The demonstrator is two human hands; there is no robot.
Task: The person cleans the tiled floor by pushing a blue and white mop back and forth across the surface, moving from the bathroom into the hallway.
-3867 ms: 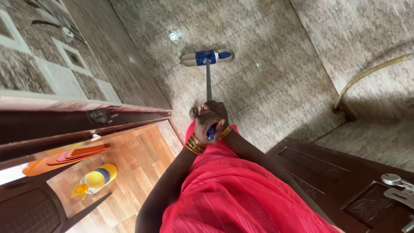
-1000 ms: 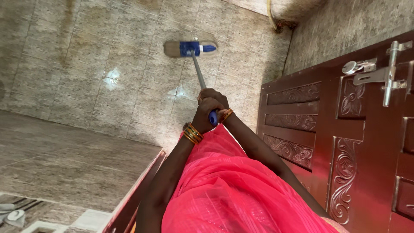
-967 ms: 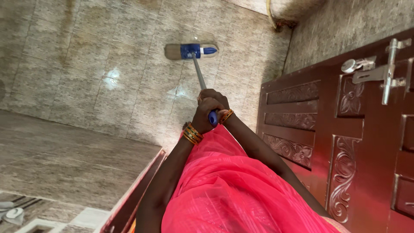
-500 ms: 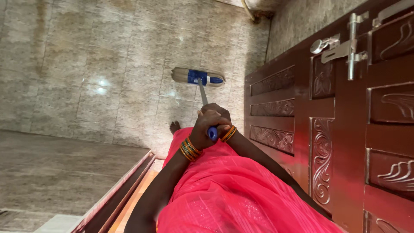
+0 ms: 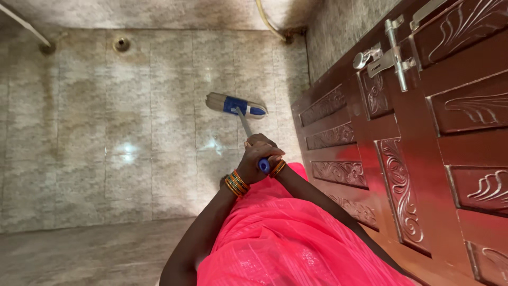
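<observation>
Both hands clasped on the top of a flat mop, its head down on the tiled floor.

The mop has a flat beige pad with a blue bracket across its middle, a thin grey pole and a blue grip end. The left hand and right hand wrap tight around that grip, stacked, bangles at both wrists. The mop head rests on the grey tiled floor, near the carved dark wooden door at right. Pink cloth fills the foreground.
</observation>
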